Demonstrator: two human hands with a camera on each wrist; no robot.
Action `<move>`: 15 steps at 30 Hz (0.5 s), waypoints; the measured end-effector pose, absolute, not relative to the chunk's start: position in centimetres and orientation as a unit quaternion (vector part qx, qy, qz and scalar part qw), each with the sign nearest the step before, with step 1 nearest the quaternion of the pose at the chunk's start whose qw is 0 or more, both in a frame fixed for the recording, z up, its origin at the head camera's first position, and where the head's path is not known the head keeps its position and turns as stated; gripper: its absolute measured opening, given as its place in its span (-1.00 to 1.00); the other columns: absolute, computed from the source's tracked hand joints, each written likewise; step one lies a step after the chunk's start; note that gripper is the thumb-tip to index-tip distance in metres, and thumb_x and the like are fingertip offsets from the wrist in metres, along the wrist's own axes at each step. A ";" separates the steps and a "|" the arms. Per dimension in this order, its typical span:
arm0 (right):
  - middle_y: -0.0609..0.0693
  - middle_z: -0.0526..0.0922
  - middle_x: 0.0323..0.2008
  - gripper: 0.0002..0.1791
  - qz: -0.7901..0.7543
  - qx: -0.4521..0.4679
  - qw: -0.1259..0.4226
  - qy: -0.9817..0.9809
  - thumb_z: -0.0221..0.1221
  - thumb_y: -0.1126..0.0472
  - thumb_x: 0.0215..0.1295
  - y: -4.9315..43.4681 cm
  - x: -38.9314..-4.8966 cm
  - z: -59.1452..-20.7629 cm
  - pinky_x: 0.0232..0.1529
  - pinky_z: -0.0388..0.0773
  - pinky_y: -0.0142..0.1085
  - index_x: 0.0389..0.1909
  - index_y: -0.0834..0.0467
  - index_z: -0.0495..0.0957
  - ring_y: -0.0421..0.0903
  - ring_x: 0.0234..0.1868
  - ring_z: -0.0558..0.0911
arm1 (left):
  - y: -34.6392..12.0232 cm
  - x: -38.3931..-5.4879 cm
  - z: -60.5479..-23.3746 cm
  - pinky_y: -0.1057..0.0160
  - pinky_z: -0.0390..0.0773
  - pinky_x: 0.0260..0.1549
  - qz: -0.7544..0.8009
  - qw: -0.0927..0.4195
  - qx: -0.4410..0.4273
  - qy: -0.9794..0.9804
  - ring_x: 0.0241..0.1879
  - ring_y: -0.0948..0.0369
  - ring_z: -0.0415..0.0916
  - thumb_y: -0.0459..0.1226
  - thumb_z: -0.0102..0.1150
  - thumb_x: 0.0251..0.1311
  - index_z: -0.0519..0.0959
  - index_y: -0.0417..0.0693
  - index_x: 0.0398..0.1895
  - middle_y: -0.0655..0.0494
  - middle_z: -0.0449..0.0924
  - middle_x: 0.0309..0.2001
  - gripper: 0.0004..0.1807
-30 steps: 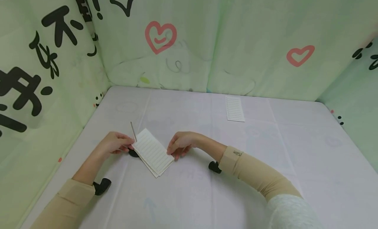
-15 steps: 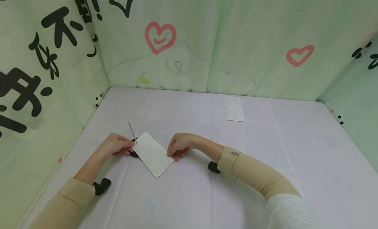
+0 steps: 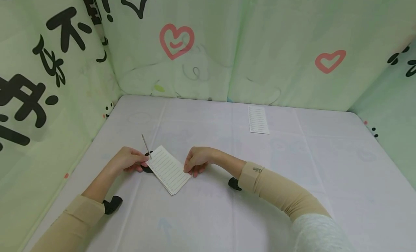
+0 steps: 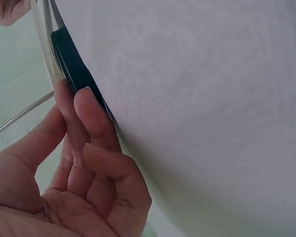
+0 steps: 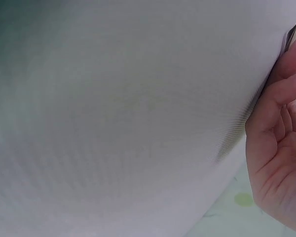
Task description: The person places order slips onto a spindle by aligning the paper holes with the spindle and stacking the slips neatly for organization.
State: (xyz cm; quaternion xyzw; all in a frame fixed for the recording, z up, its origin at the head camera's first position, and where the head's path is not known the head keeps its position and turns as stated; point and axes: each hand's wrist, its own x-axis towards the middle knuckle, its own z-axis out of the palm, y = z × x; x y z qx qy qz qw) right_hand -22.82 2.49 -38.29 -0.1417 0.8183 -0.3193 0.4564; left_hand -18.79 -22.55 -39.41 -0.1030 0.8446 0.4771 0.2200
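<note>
A small stack of lined paper slips lies tilted between the two hands in the head view. A bill spike's thin metal rod rises at the slips' left corner and seems to pass through it. Its black base is partly covered by the slips and fingers; the left wrist view shows the base close under the paper. My left hand pinches the slips at that corner, beside the rod. At the opposite corner, my right hand pinches the slips between thumb and fingers.
Another lined slip lies flat near the table's back edge. Black wrist gear shows under the left forearm and more gear under the right. Green printed curtains enclose the white table.
The slips' upper left edge has sunk slightly, the rod has shifted a little left at its tip, and more of the black base shows. Little differs over the last half second.
</note>
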 end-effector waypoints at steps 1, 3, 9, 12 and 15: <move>-0.03 0.54 -0.66 -0.90 -0.319 -0.142 0.457 0.818 0.23 0.28 0.12 2.5 -22.8 -38.3 -0.65 0.36 -0.47 -0.55 0.18 0.56 -0.20 -0.66 0.53 | -22.6 -18.8 -39.4 0.40 0.20 -0.72 0.476 0.222 -0.103 0.845 -0.69 0.33 0.49 -0.23 0.14 0.16 0.55 -0.37 -0.22 0.22 0.60 -0.61 -0.69; -0.03 0.55 -0.66 -0.90 -0.320 -0.143 0.458 0.817 0.23 0.28 0.12 2.5 -22.8 -38.3 -0.64 0.37 -0.46 -0.54 0.18 0.56 -0.20 -0.66 0.53 | -22.6 -18.8 -39.4 0.39 0.21 -0.69 0.475 0.227 -0.103 0.844 -0.68 0.33 0.50 -0.22 0.15 0.16 0.55 -0.36 -0.20 0.23 0.60 -0.61 -0.68; -0.03 0.55 -0.65 -0.91 -0.328 -0.150 0.462 0.811 0.22 0.27 0.13 2.7 -22.8 -38.2 -0.62 0.38 -0.45 -0.52 0.17 0.56 -0.19 -0.64 0.54 | -22.8 -18.7 -39.2 0.37 0.23 -0.64 0.490 0.237 -0.104 0.832 -0.66 0.33 0.52 -0.21 0.17 0.14 0.55 -0.32 -0.20 0.25 0.59 -0.63 -0.69; -0.04 0.56 -0.62 -0.92 -0.328 -0.156 0.462 0.809 0.21 0.25 0.15 2.9 -22.9 -38.2 -0.61 0.41 -0.45 -0.48 0.17 0.57 -0.20 -0.63 0.54 | -22.8 -18.7 -39.1 0.37 0.23 -0.63 0.495 0.240 -0.104 0.829 -0.65 0.33 0.52 -0.22 0.17 0.13 0.55 -0.30 -0.21 0.24 0.59 -0.64 -0.71; -0.04 0.57 -0.56 -0.92 -0.330 -0.173 0.446 0.814 0.19 0.23 0.17 3.4 -23.1 -38.0 -0.55 0.46 -0.43 -0.39 0.17 0.59 -0.19 -0.58 0.55 | -22.7 -18.6 -39.0 0.36 0.23 -0.63 0.495 0.240 -0.103 0.829 -0.65 0.33 0.52 -0.21 0.16 0.14 0.55 -0.31 -0.21 0.24 0.59 -0.63 -0.71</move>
